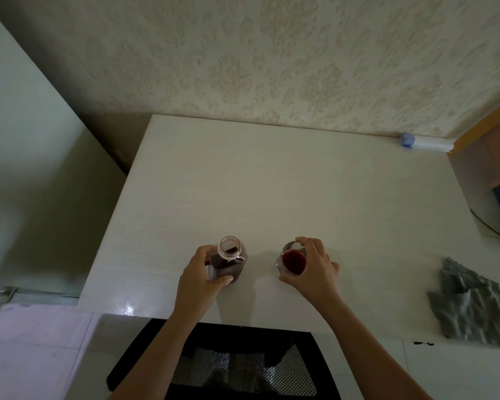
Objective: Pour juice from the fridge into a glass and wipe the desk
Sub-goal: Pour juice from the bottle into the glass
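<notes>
Head view looks straight down on our forearms, and nearest us, below the desk edge, sits a chair with a black mesh back. Past it our left hand is wrapped around the bottle, thumb across its near face, fingers curled round the far side. The bottle stands upright on the desk, its mouth uncapped, dark juice showing inside; we see no cap anywhere. Just beside it, a little apart, our right hand holds the glass from the right, fingertips curled over the far rim and thumb at the near side. Red juice already fills much of the glass, which also rests on the desk.

We judge the pour done, or nearly so, since both vessels sit level. What remains is wiping. Next we would have to let go of the glass and reach right for the cloth, which lies crumpled at the desk's near right corner, well apart from the glass. We cannot make out any spill on the surface, so the wipe may simply sweep the open area beyond the bottle.

Farther back, a white tube with a blue cap lies against the patterned wall.
</notes>
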{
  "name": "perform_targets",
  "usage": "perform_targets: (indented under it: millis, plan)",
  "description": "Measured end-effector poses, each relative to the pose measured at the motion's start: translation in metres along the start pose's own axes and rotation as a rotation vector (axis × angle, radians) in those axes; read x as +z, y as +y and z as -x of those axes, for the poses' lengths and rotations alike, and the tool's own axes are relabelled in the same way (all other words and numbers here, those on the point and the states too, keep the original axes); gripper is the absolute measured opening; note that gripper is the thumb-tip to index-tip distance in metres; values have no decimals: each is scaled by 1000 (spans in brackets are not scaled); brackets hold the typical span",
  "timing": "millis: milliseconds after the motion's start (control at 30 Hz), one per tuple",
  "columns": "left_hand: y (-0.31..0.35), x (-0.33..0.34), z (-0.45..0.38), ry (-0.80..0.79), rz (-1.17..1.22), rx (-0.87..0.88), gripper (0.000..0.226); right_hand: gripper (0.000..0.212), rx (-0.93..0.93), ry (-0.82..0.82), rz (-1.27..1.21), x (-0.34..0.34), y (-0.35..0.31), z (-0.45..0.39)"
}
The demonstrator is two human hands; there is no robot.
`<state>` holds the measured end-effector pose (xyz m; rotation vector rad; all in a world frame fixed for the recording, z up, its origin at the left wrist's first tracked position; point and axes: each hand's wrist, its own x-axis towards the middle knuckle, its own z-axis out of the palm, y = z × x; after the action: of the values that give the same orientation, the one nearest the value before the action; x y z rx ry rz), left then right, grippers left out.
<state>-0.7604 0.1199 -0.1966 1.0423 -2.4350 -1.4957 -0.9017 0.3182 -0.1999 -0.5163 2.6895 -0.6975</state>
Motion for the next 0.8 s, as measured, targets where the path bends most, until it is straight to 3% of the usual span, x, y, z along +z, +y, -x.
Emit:
perform_targets:
  millis: [800]
  plan:
    - [-9, -4, -3, -89, -7, -9, 59, 90, -20, -95, 105, 11, -1, -2]
